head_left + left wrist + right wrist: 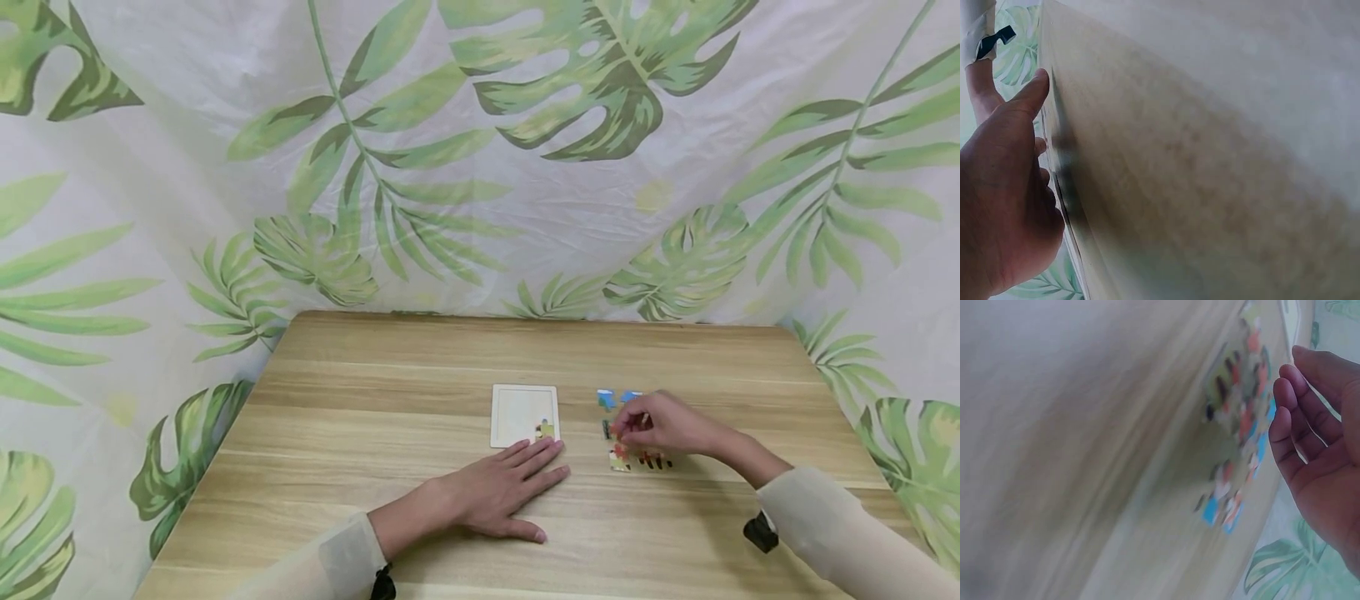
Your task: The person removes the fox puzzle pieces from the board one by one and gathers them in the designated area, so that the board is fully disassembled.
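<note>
A white square puzzle tray (517, 414) lies on the table, with a small joined puzzle section (545, 429) in its lower right corner. My left hand (498, 493) lies flat with its fingers spread, fingertips at the tray's near edge; the left wrist view shows it side-on. My right hand (663, 423) hovers over loose puzzle pieces (619, 457) right of the tray, thumb and fingers bent towards each other. In the right wrist view, the colourful pieces (1225, 387) lie beyond its fingertips, blurred. Whether a piece is between the fingertips cannot be made out.
Blue puzzle pieces (606, 398) lie at the back of the loose group. The wooden table (360, 400) ends at a leaf-patterned cloth (450, 167) hanging behind it. Dark wrist straps (761, 532) sit at the sleeves.
</note>
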A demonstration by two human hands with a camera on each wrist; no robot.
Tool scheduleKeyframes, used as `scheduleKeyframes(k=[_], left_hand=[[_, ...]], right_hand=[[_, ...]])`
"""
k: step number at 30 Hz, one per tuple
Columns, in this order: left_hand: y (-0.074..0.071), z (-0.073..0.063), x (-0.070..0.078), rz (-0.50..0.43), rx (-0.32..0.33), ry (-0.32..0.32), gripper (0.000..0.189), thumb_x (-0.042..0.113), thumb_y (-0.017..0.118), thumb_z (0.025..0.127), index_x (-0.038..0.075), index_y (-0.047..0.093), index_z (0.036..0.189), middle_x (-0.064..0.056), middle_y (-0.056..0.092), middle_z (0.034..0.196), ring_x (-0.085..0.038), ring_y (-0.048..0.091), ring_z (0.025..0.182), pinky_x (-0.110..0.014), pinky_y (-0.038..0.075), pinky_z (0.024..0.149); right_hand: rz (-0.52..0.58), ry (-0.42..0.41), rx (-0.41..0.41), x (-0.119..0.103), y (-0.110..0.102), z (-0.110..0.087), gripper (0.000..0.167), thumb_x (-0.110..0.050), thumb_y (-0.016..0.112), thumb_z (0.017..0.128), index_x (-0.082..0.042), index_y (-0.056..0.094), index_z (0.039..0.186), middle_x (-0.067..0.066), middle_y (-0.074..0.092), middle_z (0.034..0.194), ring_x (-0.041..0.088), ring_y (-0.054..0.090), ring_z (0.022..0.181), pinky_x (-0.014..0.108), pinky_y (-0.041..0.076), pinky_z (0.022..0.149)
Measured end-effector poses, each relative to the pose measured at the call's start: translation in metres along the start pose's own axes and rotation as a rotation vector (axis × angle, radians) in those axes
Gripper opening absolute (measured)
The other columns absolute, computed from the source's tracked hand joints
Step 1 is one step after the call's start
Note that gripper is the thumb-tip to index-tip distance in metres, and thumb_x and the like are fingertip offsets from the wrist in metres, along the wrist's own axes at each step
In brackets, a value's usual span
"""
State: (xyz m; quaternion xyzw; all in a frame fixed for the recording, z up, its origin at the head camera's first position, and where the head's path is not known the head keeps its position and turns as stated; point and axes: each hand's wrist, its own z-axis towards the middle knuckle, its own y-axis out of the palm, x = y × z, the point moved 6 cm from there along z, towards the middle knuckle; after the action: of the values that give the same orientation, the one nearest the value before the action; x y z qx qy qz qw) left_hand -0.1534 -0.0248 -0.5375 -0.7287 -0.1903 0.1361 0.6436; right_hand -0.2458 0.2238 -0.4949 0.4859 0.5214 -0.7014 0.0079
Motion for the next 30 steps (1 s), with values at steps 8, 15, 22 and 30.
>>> scheduleKeyframes(k=[8,15,22,30], left_hand=[[-0.002,-0.009,-0.003,0.012,0.009,-0.007,0.088,0.071,0.037,0.106,0.015,0.02,0.171,-0.015,0.009,0.178,-0.025,0.008,0.165,-0.042,0.018,0.132],[-0.002,-0.023,-0.009,-0.011,0.003,-0.028,0.088,0.07,0.04,0.106,0.014,0.022,0.171,-0.015,0.009,0.178,-0.027,0.009,0.165,-0.042,0.019,0.132],[-0.001,-0.032,-0.016,-0.019,-0.012,-0.055,0.089,0.07,0.039,0.106,0.014,0.018,0.171,-0.016,0.006,0.178,-0.027,0.008,0.165,-0.043,0.017,0.132],[-0.003,-0.04,-0.022,-0.022,-0.025,-0.086,0.088,0.07,0.041,0.106,0.015,0.02,0.171,-0.015,0.009,0.178,-0.026,0.008,0.165,-0.043,0.019,0.132]], right_hand=[[-0.03,-0.053,0.02,-0.009,0.006,0.032,0.006,-0.003,0.079,0.094,-0.007,0.078,0.099,-0.006,0.074,0.089,0.002,0.065,0.079,0.027,0.06,0.07],[-0.014,-0.048,-0.004,-0.016,0.015,0.055,0.006,-0.005,0.078,0.095,-0.006,0.078,0.102,-0.004,0.074,0.093,0.004,0.065,0.082,0.026,0.059,0.071],[0.018,-0.028,-0.017,-0.023,0.022,0.071,0.008,-0.005,0.078,0.095,-0.005,0.078,0.102,0.001,0.074,0.096,0.007,0.066,0.087,0.029,0.06,0.078],[0.0,-0.087,-0.001,-0.032,0.031,0.085,0.013,-0.004,0.082,0.092,-0.002,0.079,0.105,0.008,0.073,0.096,0.013,0.069,0.086,0.036,0.062,0.077]])
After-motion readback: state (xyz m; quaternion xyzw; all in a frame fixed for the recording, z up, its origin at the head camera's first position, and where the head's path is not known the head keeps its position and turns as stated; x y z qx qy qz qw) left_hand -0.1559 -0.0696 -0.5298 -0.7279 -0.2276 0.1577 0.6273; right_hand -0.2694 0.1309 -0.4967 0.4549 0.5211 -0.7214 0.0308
